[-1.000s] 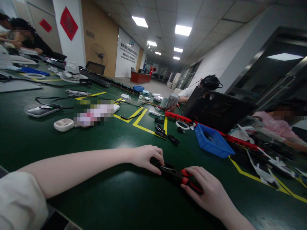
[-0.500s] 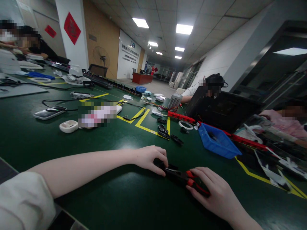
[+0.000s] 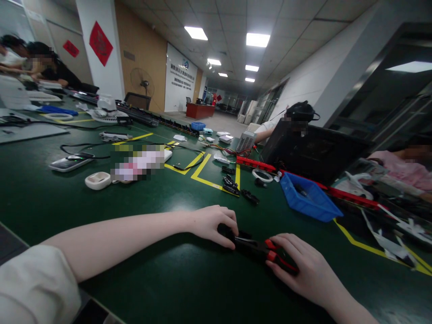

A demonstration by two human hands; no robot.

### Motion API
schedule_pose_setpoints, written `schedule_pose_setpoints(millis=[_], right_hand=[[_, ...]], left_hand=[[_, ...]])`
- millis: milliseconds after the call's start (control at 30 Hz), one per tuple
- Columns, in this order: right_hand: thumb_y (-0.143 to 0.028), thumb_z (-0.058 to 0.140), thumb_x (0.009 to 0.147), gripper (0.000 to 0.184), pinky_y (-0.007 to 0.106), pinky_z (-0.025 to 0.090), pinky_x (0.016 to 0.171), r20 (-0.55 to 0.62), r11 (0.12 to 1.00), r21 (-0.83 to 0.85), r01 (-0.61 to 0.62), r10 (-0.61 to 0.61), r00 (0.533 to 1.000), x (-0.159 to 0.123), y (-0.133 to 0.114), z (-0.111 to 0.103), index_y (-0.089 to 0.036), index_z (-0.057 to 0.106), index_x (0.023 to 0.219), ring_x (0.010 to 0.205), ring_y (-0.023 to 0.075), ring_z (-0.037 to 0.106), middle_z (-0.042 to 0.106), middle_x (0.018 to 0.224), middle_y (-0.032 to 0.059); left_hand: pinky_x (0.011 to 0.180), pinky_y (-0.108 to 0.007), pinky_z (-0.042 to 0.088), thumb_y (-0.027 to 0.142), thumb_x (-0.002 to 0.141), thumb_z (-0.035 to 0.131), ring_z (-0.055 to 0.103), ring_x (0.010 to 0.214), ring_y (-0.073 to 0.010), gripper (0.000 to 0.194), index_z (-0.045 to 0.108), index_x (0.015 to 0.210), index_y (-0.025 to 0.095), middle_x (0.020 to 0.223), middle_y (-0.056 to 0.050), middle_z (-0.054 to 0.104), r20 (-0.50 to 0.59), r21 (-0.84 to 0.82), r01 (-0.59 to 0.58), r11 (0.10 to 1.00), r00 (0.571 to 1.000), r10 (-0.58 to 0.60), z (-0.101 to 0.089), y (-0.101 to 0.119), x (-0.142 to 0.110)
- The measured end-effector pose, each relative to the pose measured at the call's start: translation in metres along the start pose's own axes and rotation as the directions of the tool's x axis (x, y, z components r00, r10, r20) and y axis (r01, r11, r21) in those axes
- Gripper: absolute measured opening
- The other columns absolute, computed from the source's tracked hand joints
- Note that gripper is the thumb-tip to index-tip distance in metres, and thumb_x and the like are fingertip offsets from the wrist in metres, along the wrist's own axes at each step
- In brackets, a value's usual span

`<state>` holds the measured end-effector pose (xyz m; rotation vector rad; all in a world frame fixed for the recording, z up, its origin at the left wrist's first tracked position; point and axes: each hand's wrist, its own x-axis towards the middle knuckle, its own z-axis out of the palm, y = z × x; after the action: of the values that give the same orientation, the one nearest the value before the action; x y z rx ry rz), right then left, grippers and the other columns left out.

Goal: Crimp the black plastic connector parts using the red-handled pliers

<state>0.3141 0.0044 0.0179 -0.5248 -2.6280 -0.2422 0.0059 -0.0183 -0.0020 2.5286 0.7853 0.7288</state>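
My right hand (image 3: 302,265) is wrapped round the red and black handles of a pair of pliers (image 3: 272,252), low over the green table. The jaws point left, towards my left hand (image 3: 216,225). Thumb and fingers of that hand are curled round a small black part (image 3: 225,230), whose exact kind I cannot make out. The tips of the pliers meet or nearly meet this part beside my fingertips. More small black parts (image 3: 231,183) lie beyond my hands, near a yellow tape corner (image 3: 206,182).
A blue tray (image 3: 308,204) with dark pieces inside stands to the right. Behind it are a long red strip (image 3: 256,164) and a big black panel (image 3: 313,148). At left lie a phone-like device (image 3: 71,162), a cable and a white case (image 3: 97,180). Other people sit around the table.
Both hands have shifted very slightly to the right in view, along with the pliers and the black part. The grips look the same.
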Motion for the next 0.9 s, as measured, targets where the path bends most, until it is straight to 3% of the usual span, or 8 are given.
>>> schedule_pose_setpoints(millis=[767, 900], right_hand=[[-0.034, 0.066, 0.086, 0.029, 0.029, 0.061, 0.068, 0.028, 0.998, 0.044, -0.038, 0.037, 0.999, 0.0027, -0.0035, -0.0024, -0.021, 0.06, 0.111, 0.08, 0.0194, 0.071, 0.072, 0.097, 0.0079], [-0.035, 0.066, 0.085, 0.029, 0.03, 0.061, 0.068, 0.034, 0.998, 0.048, -0.05, 0.048, 0.998, 0.0019, -0.0042, -0.0017, -0.022, 0.061, 0.111, 0.08, 0.0197, 0.071, 0.072, 0.098, 0.008]], left_hand=[[0.089, -0.031, 0.045, 0.041, 0.086, 0.076, 0.062, 0.098, -0.0206, 0.027, 0.071, 0.103, 0.02, 0.109, -0.005, 0.063, 0.03, 0.041, 0.017, 0.999, 0.999, -0.018, -0.0011, 0.0023, -0.0011], [0.096, -0.033, 0.043, 0.039, 0.084, 0.077, 0.062, 0.107, -0.0221, 0.028, 0.07, 0.103, 0.02, 0.119, -0.007, 0.062, 0.016, 0.014, 0.02, 1.0, 1.0, -0.02, -0.0016, 0.0012, -0.0033]])
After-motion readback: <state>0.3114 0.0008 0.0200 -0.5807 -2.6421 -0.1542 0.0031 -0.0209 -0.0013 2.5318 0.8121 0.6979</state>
